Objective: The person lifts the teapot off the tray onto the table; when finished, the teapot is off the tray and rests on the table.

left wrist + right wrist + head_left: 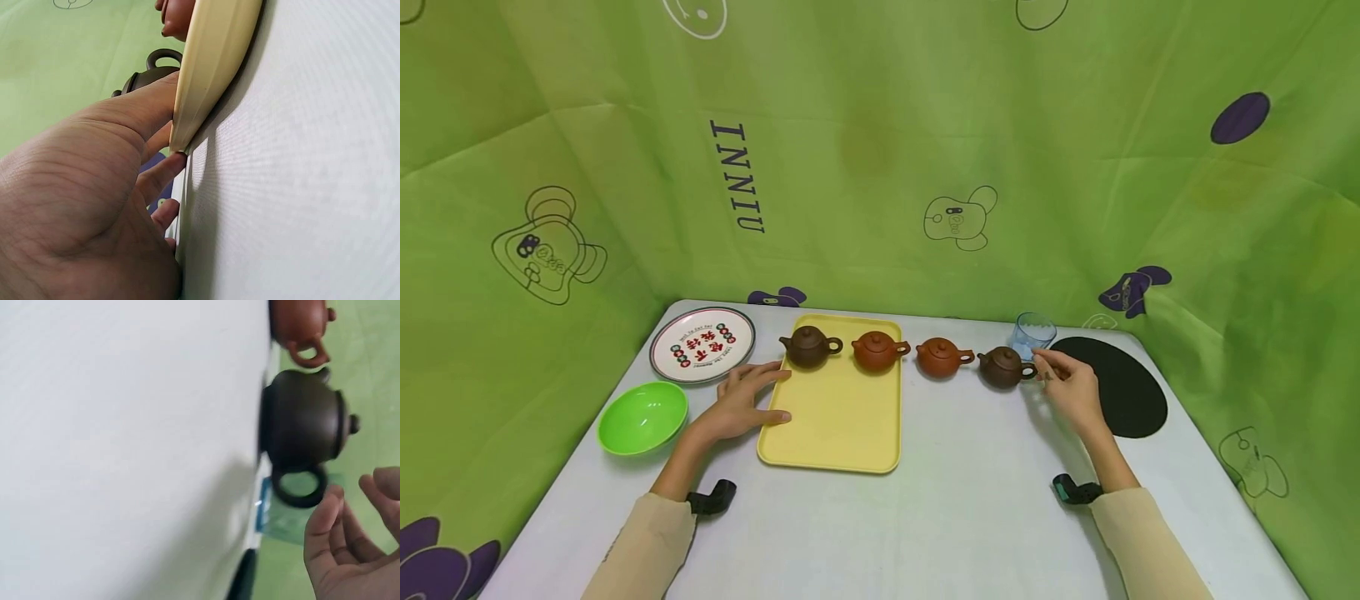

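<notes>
Teapot handle should be pinched squarely by the loosely open right hand; tray is steadied by the spread left hand

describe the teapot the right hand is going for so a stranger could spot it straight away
Start at the yellow tray on the white table and follow the row of four small clay teapots running off its right side. The dark brown teapot is the last one on the right, off the tray, just in front of a clear blue glass with the right hand beside its handle. Its nearest neighbour is orange-red.
</notes>
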The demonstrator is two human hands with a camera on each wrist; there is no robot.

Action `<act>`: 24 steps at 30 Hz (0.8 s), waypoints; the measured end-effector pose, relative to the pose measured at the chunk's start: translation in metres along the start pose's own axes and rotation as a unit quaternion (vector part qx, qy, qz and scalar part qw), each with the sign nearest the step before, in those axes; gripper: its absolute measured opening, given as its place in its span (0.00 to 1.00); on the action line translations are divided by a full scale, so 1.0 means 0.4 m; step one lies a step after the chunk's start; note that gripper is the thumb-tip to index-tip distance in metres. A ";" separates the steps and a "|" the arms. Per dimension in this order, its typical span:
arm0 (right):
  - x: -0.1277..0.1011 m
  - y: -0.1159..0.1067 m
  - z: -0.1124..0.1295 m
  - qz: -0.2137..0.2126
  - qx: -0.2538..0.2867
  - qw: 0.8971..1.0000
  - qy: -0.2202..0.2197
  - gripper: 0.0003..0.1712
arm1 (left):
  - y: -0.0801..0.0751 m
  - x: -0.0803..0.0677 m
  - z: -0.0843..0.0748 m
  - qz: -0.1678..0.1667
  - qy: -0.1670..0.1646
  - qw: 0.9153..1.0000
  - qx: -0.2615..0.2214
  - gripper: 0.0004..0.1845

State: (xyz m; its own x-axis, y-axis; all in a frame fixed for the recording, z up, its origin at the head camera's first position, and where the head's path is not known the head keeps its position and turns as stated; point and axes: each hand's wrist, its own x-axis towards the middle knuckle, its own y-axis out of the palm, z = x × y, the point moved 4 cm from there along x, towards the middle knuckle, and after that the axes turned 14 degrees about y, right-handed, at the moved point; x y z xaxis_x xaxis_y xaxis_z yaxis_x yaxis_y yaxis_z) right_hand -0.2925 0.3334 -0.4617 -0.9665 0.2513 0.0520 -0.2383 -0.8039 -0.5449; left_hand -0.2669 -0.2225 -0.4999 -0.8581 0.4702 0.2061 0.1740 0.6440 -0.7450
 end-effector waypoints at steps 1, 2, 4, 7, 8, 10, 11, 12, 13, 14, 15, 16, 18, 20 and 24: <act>0.001 0.002 0.009 0.001 -0.001 1.000 -0.010 0.22 | 0.000 0.000 0.001 0.000 -0.001 1.000 0.000 0.41; -0.001 0.005 0.020 0.004 0.002 1.000 -0.019 0.22 | -0.001 0.000 0.001 0.000 -0.001 1.000 0.000 0.41; -0.002 0.014 0.041 0.015 0.003 0.999 -0.033 0.22 | -0.001 -0.001 0.001 0.000 -0.001 1.000 0.000 0.41; -0.007 0.035 0.072 0.035 0.000 0.999 -0.042 0.22 | -0.002 -0.002 0.002 -0.001 -0.001 1.000 0.000 0.41; -0.008 0.044 0.083 0.041 0.000 0.998 -0.045 0.22 | -0.002 -0.002 0.003 -0.001 -0.001 1.000 -0.001 0.41; -0.010 0.061 0.103 0.050 0.003 0.997 -0.050 0.21 | -0.002 -0.003 0.004 -0.002 -0.001 1.000 -0.001 0.41; -0.012 0.069 0.113 0.054 0.006 0.997 -0.053 0.21 | -0.002 -0.003 0.005 -0.002 -0.001 1.000 -0.001 0.41; -0.012 0.078 0.122 0.057 0.009 0.997 -0.057 0.21 | -0.001 -0.003 0.005 -0.001 -0.001 1.000 0.000 0.41; -0.012 0.087 0.131 0.061 0.013 0.996 -0.060 0.20 | -0.001 -0.003 0.005 -0.002 0.000 1.000 0.000 0.41; -0.012 0.097 0.138 0.064 0.015 0.996 -0.063 0.20 | -0.002 -0.003 0.005 -0.002 0.000 1.000 0.000 0.41; -0.011 0.107 0.145 0.067 0.019 0.995 -0.066 0.20 | -0.002 -0.004 0.005 -0.002 0.000 1.000 0.000 0.41; -0.011 0.118 0.152 0.071 0.021 0.995 -0.067 0.20 | -0.002 -0.004 0.005 -0.002 0.001 1.000 -0.001 0.41; -0.009 0.145 0.162 0.083 0.028 0.994 -0.069 0.20 | -0.002 -0.004 0.005 -0.003 0.001 1.000 -0.001 0.41; -0.010 0.171 0.173 0.094 0.034 0.993 -0.071 0.19 | -0.002 -0.004 0.005 -0.004 0.000 1.000 -0.003 0.41; -0.015 0.221 0.196 0.105 0.036 0.991 -0.077 0.18 | 0.001 -0.003 0.005 -0.002 0.002 1.000 -0.004 0.41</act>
State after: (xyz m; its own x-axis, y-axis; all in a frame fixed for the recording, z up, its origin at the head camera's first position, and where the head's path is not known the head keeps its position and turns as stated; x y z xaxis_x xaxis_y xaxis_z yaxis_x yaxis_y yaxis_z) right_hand -0.3151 0.2185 -0.4448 -0.9972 -0.0065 0.0742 -0.0313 -0.8675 -0.4965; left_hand -0.2669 -0.2240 -0.5016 -0.8566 0.4702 0.2123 0.1739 0.6505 -0.7393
